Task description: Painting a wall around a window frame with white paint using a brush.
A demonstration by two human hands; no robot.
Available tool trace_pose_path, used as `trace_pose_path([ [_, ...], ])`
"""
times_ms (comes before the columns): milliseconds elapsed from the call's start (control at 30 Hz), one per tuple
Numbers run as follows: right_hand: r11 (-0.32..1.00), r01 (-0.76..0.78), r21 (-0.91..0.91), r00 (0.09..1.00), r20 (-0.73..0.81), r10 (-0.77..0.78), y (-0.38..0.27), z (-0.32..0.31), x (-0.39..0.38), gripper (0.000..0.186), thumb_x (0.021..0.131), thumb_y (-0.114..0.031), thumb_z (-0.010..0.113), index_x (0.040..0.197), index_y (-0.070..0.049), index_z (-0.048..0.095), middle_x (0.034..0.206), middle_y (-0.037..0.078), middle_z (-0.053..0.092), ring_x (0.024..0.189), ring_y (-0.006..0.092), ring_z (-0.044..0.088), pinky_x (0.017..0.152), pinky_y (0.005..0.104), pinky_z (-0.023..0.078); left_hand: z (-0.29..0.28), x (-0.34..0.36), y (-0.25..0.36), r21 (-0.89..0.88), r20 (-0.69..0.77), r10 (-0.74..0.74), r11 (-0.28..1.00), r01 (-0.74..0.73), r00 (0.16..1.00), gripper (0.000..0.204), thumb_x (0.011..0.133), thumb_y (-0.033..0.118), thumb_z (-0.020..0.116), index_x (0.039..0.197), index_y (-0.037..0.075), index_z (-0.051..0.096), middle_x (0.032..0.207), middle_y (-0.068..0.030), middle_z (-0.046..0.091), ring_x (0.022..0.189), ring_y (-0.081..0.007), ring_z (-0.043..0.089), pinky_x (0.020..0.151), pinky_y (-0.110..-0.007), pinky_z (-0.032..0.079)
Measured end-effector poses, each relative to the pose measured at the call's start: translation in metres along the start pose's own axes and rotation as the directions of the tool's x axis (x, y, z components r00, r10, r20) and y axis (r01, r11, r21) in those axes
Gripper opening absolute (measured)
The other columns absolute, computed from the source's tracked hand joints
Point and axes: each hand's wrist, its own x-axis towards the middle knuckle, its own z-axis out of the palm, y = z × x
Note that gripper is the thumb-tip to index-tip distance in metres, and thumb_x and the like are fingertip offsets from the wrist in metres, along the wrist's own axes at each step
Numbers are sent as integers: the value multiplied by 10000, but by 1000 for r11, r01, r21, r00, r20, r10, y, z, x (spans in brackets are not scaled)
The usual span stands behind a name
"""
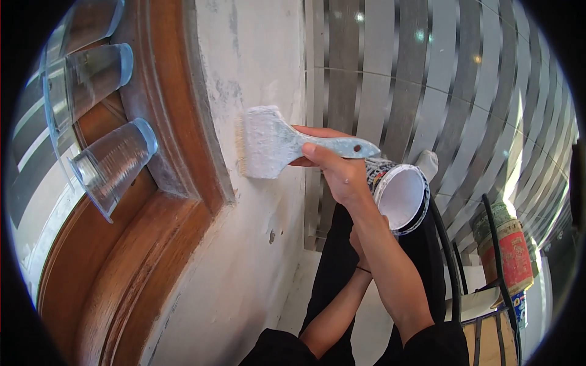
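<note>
My right hand (339, 165) grips a wide paintbrush (278, 143) by its pale, paint-smeared handle. The brush head is coated in white, and its bristle tips meet the white wall (259, 244) beside the wooden frame. Lower down, my left hand (358, 239) is partly hidden behind my right forearm. It is closed at the side of a paint can (423, 213), though most of its fingers do not show. The can is tilted, with its mouth toward me and white paint inside.
Brown wooden framing (177, 110) borders the wall on the left, with clear blue-rimmed tubes (119, 165) in front. Grey striped tiles (372, 73) spread beyond. At right stand a black metal rail (455, 274), a red-and-green bucket (510, 253) and a blue container (519, 308).
</note>
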Motion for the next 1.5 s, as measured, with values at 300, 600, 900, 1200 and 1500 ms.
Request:
trace_pose_path([
  [300, 999, 50, -6, 995, 85, -50, -12, 22, 5, 382, 863, -93, 658, 1190, 101, 620, 1122, 227, 675, 975, 292, 690, 888, 450, 573, 7, -13, -42, 161, -2, 43, 986, -42, 999, 237, 872, 261, 659, 931, 35, 620, 792, -150, 674, 758, -375, 658, 631, -440, 501],
  [600, 986, 163, -19, 986, 47, -162, -26, 21, 2, 383, 862, -96, 670, 1195, 86, 624, 1129, 229, 672, 995, 303, 686, 902, 455, 569, -11, 3, -2, 63, 136, -136, 990, 129, 981, 245, 865, 282, 663, 914, 44, 630, 805, -151, 674, 752, -367, 658, 638, -438, 497],
  [900, 969, 23, -248, 996, 90, -1, -14, 17, -26, 381, 841, -65, 699, 1185, 87, 643, 1061, 194, 709, 951, 235, 698, 889, 330, 546, -14, 4, 4, 83, 210, -121, 991, 106, 970, 279, 862, 304, 677, 916, 32, 644, 847, -146, 678, 796, -341, 667, 651, -444, 504],
  [1200, 899, 107, -425, 988, 146, -48, -17, 3, -63, 328, 824, -51, 724, 1146, 10, 702, 1006, 132, 742, 885, 159, 696, 820, 263, 537, 9, 9, 3, 7, -147, 115, 993, -115, 983, 259, 867, 267, 670, 889, 11, 639, 832, -142, 678, 740, -294, 651, 657, -455, 491],
  [1500, 987, 26, -161, 999, 33, -21, -20, 26, -22, 374, 840, -74, 701, 1198, 31, 665, 1062, 172, 718, 914, 207, 701, 877, 297, 535, 6, 10, 4, 11, 67, -283, 959, 283, 957, 342, 753, 85, 641, 1065, -35, 570, 911, -190, 660, 804, -337, 665, 739, -403, 517],
])
